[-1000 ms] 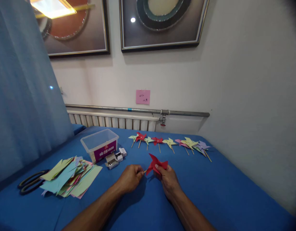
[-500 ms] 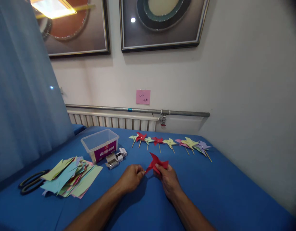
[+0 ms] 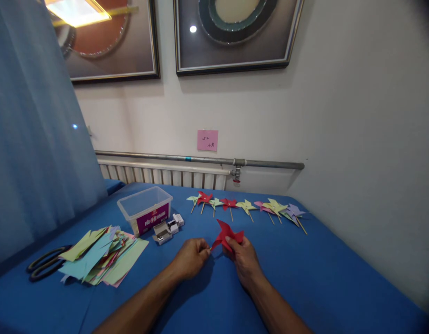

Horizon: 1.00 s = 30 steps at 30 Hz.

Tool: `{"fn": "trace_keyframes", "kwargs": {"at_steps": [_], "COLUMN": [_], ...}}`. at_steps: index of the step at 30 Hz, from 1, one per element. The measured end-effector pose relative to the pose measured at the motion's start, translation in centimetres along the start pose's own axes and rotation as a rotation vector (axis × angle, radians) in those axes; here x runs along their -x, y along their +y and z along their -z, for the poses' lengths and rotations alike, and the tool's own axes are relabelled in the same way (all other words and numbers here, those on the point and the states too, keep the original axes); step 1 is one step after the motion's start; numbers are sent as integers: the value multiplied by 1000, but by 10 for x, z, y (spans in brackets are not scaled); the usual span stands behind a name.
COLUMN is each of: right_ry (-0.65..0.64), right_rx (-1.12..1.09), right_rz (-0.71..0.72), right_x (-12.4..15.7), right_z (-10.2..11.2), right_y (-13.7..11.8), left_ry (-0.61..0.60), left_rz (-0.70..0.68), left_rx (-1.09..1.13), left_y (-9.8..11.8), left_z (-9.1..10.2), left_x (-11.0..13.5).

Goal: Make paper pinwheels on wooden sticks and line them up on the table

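Observation:
A red paper pinwheel is held just above the blue table, in front of me. My right hand pinches its folded blades from below, fingers closed. My left hand is closed in a pinch at the pinwheel's left edge, on the end of its thin stick, which barely shows. A row of finished pinwheels in red, yellow, pink and purple lies on the table behind my hands.
A stack of coloured paper squares lies at the left, with black scissors beside it. A clear plastic box and small open pin boxes sit behind my left hand. A blue curtain hangs at left; a radiator lines the wall.
My hands and the red pinwheel have barely shifted; my left hand has moved slightly closer to the pinwheel.

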State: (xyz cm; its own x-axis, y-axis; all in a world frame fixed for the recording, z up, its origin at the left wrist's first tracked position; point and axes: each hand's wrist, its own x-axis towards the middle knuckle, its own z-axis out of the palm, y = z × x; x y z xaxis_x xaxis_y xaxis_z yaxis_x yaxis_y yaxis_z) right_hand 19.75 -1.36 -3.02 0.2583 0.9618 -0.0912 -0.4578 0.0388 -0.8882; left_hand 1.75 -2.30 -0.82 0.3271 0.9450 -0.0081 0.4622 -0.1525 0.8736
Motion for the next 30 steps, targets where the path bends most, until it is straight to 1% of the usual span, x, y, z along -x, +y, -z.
{"fn": "trace_keyframes", "kwargs": {"at_steps": [6,12,24,30], "right_ry": [-1,10,24,8], "right_rx": [-3,-22,-38,-33], "right_rz": [12,8,2,8], "right_x": [0,1,-4,-1], "right_z": [-1,0,2,2], "right_y": [-1,0,4,3], "left_ry": [-3,16,31,21], "left_rz": [-3,-24,-32,-25], "left_rx": [-7,-70,-94,-88], "left_y": [2,4,2,6], "left_z": [1,1,-1,0], "left_x": [1,3,2,4]}}
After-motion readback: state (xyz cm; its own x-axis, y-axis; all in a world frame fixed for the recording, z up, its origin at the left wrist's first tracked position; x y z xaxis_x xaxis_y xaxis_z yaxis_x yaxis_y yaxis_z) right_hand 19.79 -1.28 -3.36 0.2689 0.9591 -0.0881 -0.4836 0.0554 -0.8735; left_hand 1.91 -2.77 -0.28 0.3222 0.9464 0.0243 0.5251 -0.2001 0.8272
